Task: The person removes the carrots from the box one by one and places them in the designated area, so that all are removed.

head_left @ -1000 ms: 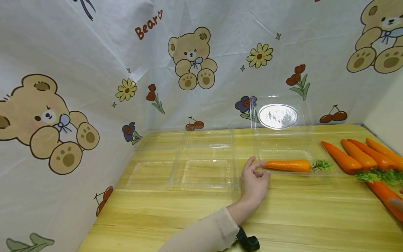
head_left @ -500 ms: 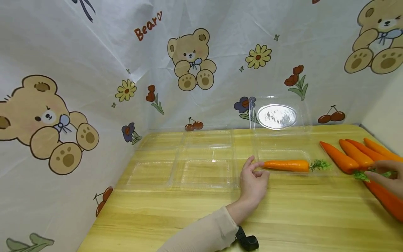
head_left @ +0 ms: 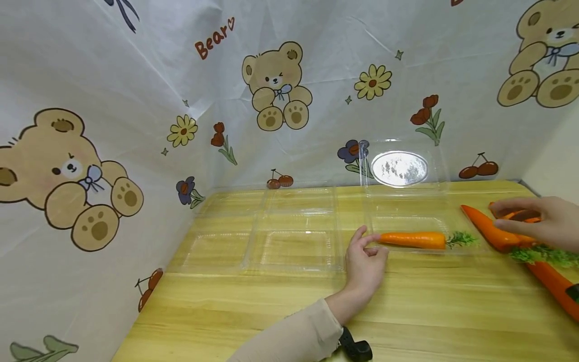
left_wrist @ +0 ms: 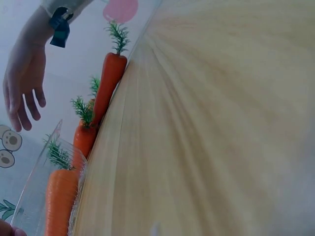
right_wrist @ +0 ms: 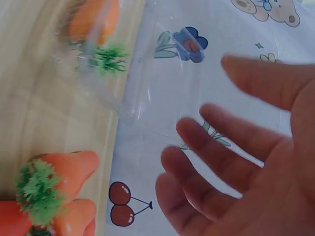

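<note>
An orange carrot (head_left: 413, 240) with a green leafy top lies in a clear plastic container (head_left: 400, 222) whose lid stands raised behind. My left hand (head_left: 365, 264) holds the container's near left edge by its fingertips, beside the carrot's tip. In the left wrist view only those fingertips (left_wrist: 18, 231) show, at the clear wall. My right hand (head_left: 549, 221) hovers over the pile of carrots (head_left: 490, 229) on the right, hiding part of it. In the right wrist view its fingers are spread and loosely bent, with nothing between them.
Two more clear containers (head_left: 296, 229) stand open on the left of the wooden table (head_left: 253, 311). One carrot (head_left: 549, 284) lies nearer the front right. A cloth (head_left: 325, 55) printed with bears hangs behind, and the right wall (head_left: 554, 166) borders the table.
My right hand has come in from the right edge, passed the carrots' green tops and moved further back over the pile. The left hand and the container stay put.
</note>
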Action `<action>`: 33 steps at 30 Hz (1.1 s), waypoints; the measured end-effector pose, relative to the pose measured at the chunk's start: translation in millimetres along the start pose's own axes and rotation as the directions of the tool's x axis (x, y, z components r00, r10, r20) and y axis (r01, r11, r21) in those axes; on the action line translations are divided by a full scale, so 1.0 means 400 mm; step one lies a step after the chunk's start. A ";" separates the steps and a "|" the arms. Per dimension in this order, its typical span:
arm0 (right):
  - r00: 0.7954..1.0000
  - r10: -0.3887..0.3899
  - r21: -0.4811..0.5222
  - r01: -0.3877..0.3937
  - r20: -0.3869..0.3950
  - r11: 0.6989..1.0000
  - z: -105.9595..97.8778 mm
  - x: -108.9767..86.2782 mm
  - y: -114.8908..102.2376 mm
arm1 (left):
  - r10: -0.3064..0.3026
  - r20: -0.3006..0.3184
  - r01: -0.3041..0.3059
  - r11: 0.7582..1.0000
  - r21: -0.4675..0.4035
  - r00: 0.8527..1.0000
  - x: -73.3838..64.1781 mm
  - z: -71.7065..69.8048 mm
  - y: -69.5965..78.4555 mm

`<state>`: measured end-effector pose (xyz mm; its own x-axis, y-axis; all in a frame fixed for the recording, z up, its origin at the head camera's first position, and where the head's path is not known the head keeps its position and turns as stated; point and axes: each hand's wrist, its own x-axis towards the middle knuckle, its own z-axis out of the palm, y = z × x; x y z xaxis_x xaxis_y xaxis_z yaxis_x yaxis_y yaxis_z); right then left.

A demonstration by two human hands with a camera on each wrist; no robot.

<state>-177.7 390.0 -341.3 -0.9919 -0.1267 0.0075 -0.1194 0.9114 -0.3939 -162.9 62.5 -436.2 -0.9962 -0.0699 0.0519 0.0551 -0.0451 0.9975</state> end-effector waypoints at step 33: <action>0.821 -0.441 0.491 0.235 0.362 0.839 0.053 0.200 -0.023 | -0.006 -0.002 0.006 1.000 0.007 1.000 0.002 0.001 -0.001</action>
<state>-255.1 363.0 -356.7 -0.7461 -0.6480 -0.1530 -0.3118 0.5431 -0.7797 -163.8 62.9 -436.4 -0.9964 -0.0714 0.0457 0.0485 -0.0381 0.9981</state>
